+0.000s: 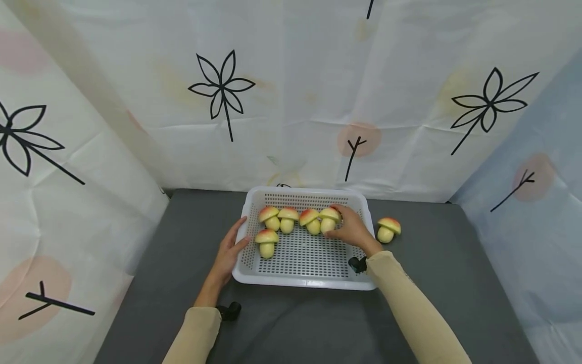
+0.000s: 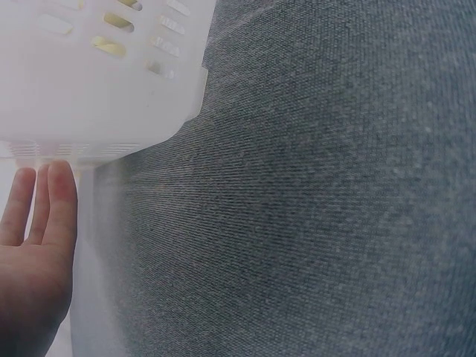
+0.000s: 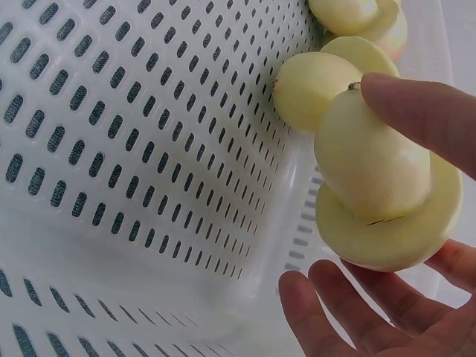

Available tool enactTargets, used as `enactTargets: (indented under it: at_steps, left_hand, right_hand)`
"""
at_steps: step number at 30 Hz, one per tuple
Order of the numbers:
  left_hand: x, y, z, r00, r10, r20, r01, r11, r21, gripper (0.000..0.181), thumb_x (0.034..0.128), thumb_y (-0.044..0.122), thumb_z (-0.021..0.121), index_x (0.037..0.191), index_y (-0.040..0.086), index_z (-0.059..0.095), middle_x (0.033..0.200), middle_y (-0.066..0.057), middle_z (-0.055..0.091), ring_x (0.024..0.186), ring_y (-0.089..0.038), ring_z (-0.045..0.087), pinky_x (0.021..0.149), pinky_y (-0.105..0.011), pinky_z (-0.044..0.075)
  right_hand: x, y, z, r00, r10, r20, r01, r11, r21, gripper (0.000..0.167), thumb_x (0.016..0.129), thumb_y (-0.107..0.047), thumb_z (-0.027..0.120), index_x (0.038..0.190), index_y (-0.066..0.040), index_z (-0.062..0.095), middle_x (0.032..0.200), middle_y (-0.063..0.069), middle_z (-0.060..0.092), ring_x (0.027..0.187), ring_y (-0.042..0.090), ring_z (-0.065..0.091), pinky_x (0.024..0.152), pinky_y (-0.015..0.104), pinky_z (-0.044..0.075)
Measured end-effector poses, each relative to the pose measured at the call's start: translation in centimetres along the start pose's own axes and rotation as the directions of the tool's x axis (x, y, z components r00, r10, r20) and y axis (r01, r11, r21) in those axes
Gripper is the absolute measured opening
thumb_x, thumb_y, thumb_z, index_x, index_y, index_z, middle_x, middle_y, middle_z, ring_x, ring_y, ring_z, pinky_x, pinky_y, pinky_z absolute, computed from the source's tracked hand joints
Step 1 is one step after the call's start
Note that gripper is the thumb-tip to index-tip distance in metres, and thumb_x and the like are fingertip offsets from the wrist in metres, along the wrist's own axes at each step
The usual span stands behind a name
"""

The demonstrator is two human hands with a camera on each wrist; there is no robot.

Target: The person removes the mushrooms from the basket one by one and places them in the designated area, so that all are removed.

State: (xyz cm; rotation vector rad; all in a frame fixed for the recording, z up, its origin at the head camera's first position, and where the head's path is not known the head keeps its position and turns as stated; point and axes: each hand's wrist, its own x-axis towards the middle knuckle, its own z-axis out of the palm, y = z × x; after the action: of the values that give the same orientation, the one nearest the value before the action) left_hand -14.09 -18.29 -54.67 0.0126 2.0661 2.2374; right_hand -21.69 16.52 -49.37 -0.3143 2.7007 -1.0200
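Grey table — mushroom in grip

A white basket holds five mushrooms (red-tinged).

We could reach into the white plastic basket at its near middle, but toy mushrooms crowd its back and our left hand blocks its left edge.
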Motion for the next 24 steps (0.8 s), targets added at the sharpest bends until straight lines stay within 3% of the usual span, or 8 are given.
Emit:
enactTargets:
  at_steps: [15, 24]
  left_hand:
    - [0.0, 0.0, 0.0, 1.000, -0.008, 0.004, 0.008, 1.000, 0.005, 0.061, 0.1054, 0.013, 0.056, 0.161, 0.020, 0.031, 0.166, -0.006, 0.024, 0.142, -0.035, 0.038, 0.101, -0.059, 0.043]
    - [0.0, -0.1, -0.1, 1.000, -0.009, 0.006, 0.009, 1.000, -0.004, 0.061, 0.1052, 0.015, 0.057, 0.161, 0.020, 0.031, 0.165, -0.006, 0.026, 0.140, -0.036, 0.041, 0.100, -0.060, 0.044]
  right_hand:
    - [-0.4, -0.6, -0.7, 1.000, 0.005, -0.013, -0.005, 1.000, 0.011, 0.090, 0.083, -0.022, 0.086, 0.154, 0.001, 0.036, 0.149, 0.027, 0.044, 0.134, 0.044, 0.044, 0.107, 0.057, 0.038]
    - [-1.2, -1.2, -1.9, 0.999, -0.012, -0.048, 0.012, 1.000, 0.013, 0.091, 0.084, -0.025, 0.086, 0.156, -0.003, 0.035, 0.148, 0.024, 0.045, 0.126, 0.042, 0.050, 0.098, 0.057, 0.045]
